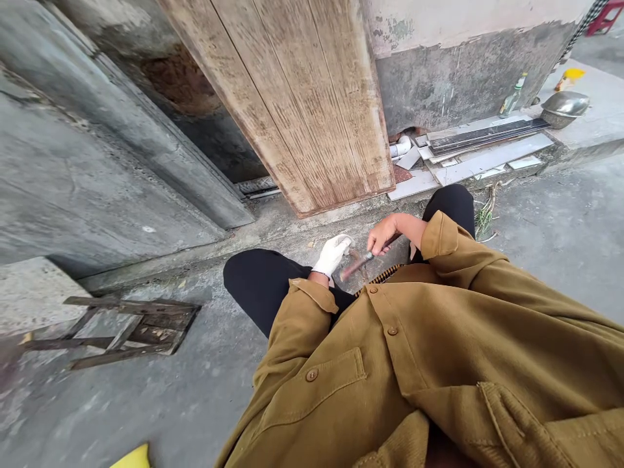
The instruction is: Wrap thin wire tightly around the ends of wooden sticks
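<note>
My left hand (334, 253), in a white glove, is closed between my knees with its fingers curled. A thin reddish-brown piece shows by its fingertips, too small to name. My bare right hand (383, 234) grips a long-handled tool (364, 257) with a dark handle and a grey metal collar. The reddish front end of this tool slants down to the left, close to my gloved hand, and is blurred, so its kind is unclear. A striped black-and-yellow edge (387, 273) shows just below the tool, in front of my shirt.
A worn wooden panel (312, 97) leans over the ledge ahead. Tile strips (487, 153), a glass bottle (511, 97) and a metal bowl (565, 107) are at the right. An overturned wooden stool (127, 328) lies on the left. Something yellow (131, 457) is at the bottom edge.
</note>
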{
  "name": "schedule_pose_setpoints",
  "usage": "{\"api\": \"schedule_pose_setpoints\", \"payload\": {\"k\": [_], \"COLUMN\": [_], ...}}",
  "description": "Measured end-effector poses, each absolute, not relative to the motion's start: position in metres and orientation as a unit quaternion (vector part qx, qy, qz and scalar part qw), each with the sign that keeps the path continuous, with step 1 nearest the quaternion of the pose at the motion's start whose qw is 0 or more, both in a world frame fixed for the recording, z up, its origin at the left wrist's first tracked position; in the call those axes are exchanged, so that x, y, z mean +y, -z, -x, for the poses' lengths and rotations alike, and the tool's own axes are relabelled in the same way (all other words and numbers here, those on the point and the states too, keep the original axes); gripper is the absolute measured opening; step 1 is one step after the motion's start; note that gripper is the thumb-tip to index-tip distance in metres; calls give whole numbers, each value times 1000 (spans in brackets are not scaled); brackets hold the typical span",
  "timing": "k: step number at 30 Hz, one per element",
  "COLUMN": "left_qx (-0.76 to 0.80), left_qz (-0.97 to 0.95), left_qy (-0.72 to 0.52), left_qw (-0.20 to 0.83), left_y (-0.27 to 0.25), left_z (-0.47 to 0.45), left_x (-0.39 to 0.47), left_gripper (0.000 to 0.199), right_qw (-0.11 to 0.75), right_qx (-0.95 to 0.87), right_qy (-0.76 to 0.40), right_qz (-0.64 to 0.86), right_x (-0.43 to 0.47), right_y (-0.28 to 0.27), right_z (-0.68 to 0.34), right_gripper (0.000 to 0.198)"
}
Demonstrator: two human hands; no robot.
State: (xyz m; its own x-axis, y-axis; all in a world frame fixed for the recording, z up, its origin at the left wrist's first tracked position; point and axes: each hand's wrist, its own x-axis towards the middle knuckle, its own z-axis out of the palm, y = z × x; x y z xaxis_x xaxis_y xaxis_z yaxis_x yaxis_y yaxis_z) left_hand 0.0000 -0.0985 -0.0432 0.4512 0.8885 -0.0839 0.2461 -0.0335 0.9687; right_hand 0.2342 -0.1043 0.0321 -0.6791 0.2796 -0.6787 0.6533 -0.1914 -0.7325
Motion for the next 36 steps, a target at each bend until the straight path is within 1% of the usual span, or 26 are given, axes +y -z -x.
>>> {"api": "schedule_pose_setpoints", "payload": {"k": [1,2,4,5,6,7,8,10,11,14,17,18,20,22,23,24,26,27,28,29,30,31,33,34,36], "left_qx": [431,419,380,362,350,344,342,338,336,342,365,375,393,407,413,416,403,391,378,367,359,355,348,346,345], "left_qz": [-649,-645,-649,-654,-660,-664,-667,-675,-680,-692,-690,-689,-684,-676,-667,-655,-638,-636,-641,-650,-660,-667,-675,-677,-679], "left_qy": [-295,-286,-255,-238,-222,-211,-204,-186,-174,-157,-185,-198,-217,-230,-238,-247,-264,-265,-260,-249,-235,-220,-191,-176,-159], "left_qw": [554,570,608,620,627,629,630,629,628,617,596,588,575,570,573,580,601,610,615,617,617,617,622,625,629], "left_y": [46,48,52,54,54,54,54,54,54,53,51,50,48,46,46,46,48,50,51,52,54,55,56,56,55], "left_z": [0,-2,-5,-6,-8,-10,-11,-12,-12,-11,-8,-7,-6,-5,-5,-6,-7,-7,-7,-7,-7,-8,-9,-10,-11], "left_x": [-99,-100,-103,-105,-107,-109,-111,-112,-113,-113,-111,-109,-107,-105,-105,-105,-105,-106,-107,-107,-108,-109,-112,-113,-116], "left_gripper": [35,37,43,46,47,48,48,47,46,45,41,40,37,37,38,40,43,44,44,44,43,41,39,38,37], "right_qw": [59,-30,-198,-251,-273,-269,-243,-156,-113,27,168,200,231,220,186,131,-39,-127,-196,-234,-248,-242,-190,-154,-81], "right_qx": [621,617,600,600,607,617,628,645,650,667,666,662,658,659,661,662,648,636,628,626,628,632,637,637,641], "right_qy": [705,712,683,641,588,532,480,411,398,399,457,484,534,575,600,625,658,650,617,568,513,463,400,386,358], "right_qz": [-339,-334,-365,-408,-460,-513,-562,-625,-637,-629,-565,-536,-479,-432,-411,-394,-382,-397,-432,-480,-529,-573,-631,-649,-675], "right_x": [-102,-99,-93,-90,-87,-84,-82,-80,-80,-86,-97,-100,-103,-103,-101,-99,-94,-92,-89,-86,-84,-81,-77,-75,-73], "right_y": [-37,-40,-42,-42,-40,-38,-35,-27,-23,-10,-5,-6,-12,-22,-28,-33,-41,-44,-45,-45,-44,-42,-35,-31,-23], "right_z": [-239,-245,-253,-254,-255,-254,-252,-247,-244,-235,-227,-226,-227,-233,-237,-242,-252,-256,-259,-261,-262,-262,-258,-256,-251], "right_gripper": [39,42,41,37,33,30,29,29,27,27,27,26,25,25,25,26,28,27,26,25,28,33,39,37,26]}}
